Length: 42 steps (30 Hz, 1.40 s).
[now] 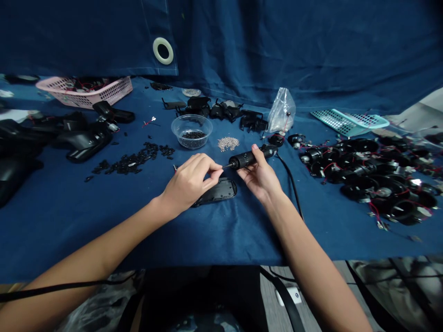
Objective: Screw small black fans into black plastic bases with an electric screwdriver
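Note:
My right hand (pixel 260 177) is closed around a black electric screwdriver (pixel 244 159), held nearly level with its bit pointing left. At the tip of that bit, my left hand (pixel 194 182) has thumb and forefinger pinched together; whether a screw sits between them is too small to see. Below the fingers a black plastic shell (pixel 221 190) lies on the cloth, its inner side up and its left end partly covered by my left hand. Just behind the tool is a pile of small silvery screws (pixel 228 144). A clear bowl (pixel 192 123) beside it holds small dark screws.
Small black parts (pixel 134 159) and black housings (pixel 85 138) lie to the left, near a pink basket (pixel 93 97). Rightward are wired black motor parts (pixel 363 166) and a teal basket (pixel 349 122). A plastic bag (pixel 282 110) stands behind; the tool's cable (pixel 292 184) trails toward me.

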{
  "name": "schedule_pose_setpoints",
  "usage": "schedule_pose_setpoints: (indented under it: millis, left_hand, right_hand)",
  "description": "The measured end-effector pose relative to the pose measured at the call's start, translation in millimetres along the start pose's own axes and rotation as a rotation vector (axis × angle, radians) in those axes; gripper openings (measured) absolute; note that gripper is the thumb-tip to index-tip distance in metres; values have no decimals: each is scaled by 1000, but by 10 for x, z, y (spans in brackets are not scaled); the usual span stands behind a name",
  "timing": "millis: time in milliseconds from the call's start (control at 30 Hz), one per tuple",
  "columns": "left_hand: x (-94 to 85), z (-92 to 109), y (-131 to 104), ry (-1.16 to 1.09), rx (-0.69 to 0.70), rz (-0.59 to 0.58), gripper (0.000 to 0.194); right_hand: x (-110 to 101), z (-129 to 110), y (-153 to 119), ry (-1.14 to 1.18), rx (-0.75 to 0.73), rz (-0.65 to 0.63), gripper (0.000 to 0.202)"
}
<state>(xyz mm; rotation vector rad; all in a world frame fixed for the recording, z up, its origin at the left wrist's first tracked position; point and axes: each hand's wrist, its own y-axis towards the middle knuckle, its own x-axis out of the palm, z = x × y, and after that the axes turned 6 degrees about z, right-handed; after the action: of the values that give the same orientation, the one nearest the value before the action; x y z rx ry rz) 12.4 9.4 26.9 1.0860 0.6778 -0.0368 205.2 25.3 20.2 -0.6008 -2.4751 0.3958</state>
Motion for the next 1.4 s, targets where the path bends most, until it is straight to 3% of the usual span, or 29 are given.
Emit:
schedule_pose_setpoints:
  millis: [233,433,500,633,733,833,967,1133,1400]
  left_hand:
    - [32,-2,11,179,166,41,10]
    - [32,-39,29,217,142,-39,14]
    - [-36,-12,32,196,59,-104,13]
    - [-289,34,-58,139,-168,-351,38]
    - [-427,5,-195,90,-252,-592,62]
    - [-406,-54,-285,30,-324,-692,66]
    - [-204,-112,-272,-103,-359,-659,62]
    - [2,-160,-267,-192,-361,-579,65]
    - [23,-202,-309,-204,-304,-548,63]
  right_hand:
    - [20,47,-15,24,2,48,31]
    - [16,53,-9,3,38,88,34]
    - [7,37,-3,12,48,102,35]
    - [-11,-56,5,131,-25,86,28]
    - [9,-180,-25,199,-196,45,18]
    - [106,-313,-101,179,-461,-48,17]
    - [348,-400,-228,90,-704,-165,27]
    - [579,-234,-258,-3,-778,-291,35]
    - [568,71,-179,-120,-790,-304,33]
